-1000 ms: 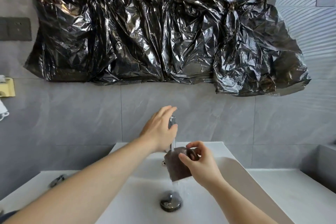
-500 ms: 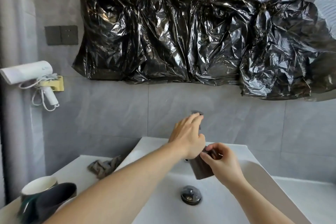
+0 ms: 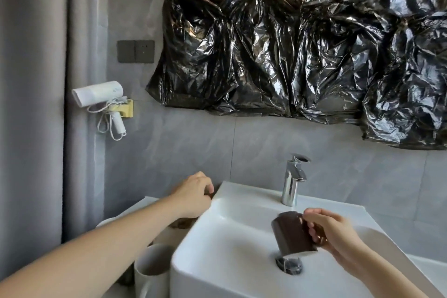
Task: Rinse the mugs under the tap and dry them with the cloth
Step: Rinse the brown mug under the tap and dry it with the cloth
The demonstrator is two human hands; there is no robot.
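- Basin (image 3: 217,237), white, fills the near centre. Chrome tap (image 3: 294,180) stands at its far rim; no water stream is visible from the spout. Drain plug (image 3: 289,265) sits at the basin bottom.
- Counter (image 3: 142,203) runs along the left of the basin. It carries a white mug (image 3: 151,271) near the left basin wall, and a dark crumpled thing partly hidden behind the left forearm, judged to be the cloth (image 3: 183,222); cannot confirm from this view.
- Brown mug (image 3: 291,234) hangs over the basin, tilted with its mouth down and toward the near side, directly above the drain plug, nearer than the tap and slightly right of it.
- Right hand (image 3: 333,232) grips the brown mug at its handle side, fingers curled round it, thumb on top. The mug projects left of the hand.
- Left hand (image 3: 193,195) is at the far left corner of the basin, over the counter, fingers loosely curled, holding nothing that can be seen. The cloth lies just below and near the hand.
- Step judged: rinse of the brown mug complete or ending, water draining out; transition to drying.
- Next move calls for: left hand to close on the cloth, bring it right to the mug, wipe inside and out. White mug appears to await its rinse.
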